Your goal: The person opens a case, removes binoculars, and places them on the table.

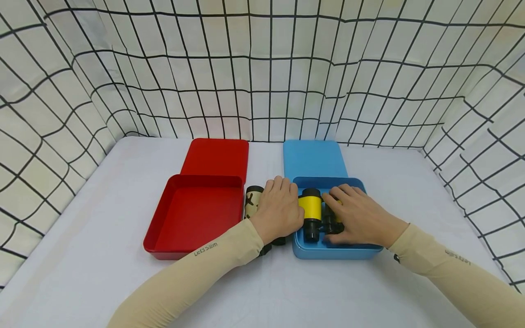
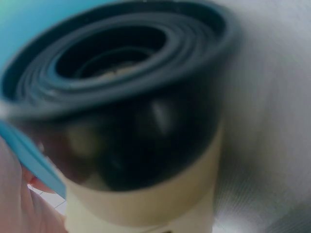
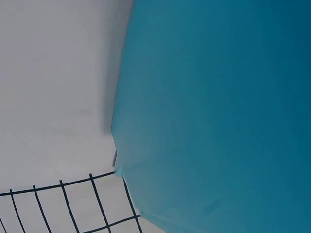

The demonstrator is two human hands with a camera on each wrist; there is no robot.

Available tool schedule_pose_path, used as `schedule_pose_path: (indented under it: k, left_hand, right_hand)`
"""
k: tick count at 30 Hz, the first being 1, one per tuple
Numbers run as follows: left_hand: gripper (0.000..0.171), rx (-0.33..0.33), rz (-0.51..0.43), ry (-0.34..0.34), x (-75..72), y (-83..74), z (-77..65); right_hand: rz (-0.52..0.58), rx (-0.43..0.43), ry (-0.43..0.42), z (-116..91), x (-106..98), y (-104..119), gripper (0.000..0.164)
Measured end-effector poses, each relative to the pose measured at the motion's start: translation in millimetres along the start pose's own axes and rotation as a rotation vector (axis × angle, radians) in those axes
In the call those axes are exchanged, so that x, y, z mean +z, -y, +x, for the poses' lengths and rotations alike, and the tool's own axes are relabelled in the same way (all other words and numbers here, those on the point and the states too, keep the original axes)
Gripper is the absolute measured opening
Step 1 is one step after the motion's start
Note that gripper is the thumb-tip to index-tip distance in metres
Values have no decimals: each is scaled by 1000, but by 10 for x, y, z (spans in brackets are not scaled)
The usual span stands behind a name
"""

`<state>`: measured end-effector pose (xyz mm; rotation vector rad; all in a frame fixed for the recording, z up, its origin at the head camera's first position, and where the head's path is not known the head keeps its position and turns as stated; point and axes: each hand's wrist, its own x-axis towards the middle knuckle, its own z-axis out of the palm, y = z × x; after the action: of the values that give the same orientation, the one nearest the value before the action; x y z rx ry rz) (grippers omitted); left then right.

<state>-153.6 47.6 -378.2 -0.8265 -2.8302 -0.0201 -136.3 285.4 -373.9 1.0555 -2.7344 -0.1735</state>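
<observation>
Camouflage-patterned binoculars (image 1: 252, 204) lie on the table between two boxes, mostly covered by my left hand (image 1: 282, 208), which grips them from above. Up close in the left wrist view is a black, ringed barrel end (image 2: 131, 141) of these binoculars, with cream below it. Inside the blue box (image 1: 336, 253) sit yellow and black binoculars (image 1: 311, 208). My right hand (image 1: 362, 216) holds their right barrel, fingers over the top and thumb at the near end. Only the blue box's wall (image 3: 209, 116) fills much of the right wrist view, the fingers being hidden there.
An open red box (image 1: 197, 214) stands to the left, its lid (image 1: 217, 157) folded back. The blue lid (image 1: 315, 158) lies back behind its box. White cloth with a black grid (image 1: 270, 73) walls the table at the back and sides.
</observation>
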Motion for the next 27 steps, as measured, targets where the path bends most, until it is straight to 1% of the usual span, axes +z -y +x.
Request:
schedule_pose_path:
  k: [3,10,20,27]
  left_hand:
    - [22,0,-3,0,6,1,2]
    - [22,0,-1,-7,12,-1,6]
    - [23,-2,-8,6,-15,-9,0]
    - [23,-3,-16,8,-6,-5,-2]
  right_hand:
    - [7,-8,-9,4,8,1,93]
    - [13,-3,-3,16,8,4,87]
    - [26,0,1,26,-6,-2,87]
    - [11,-18,16,38,-12,-12,83]
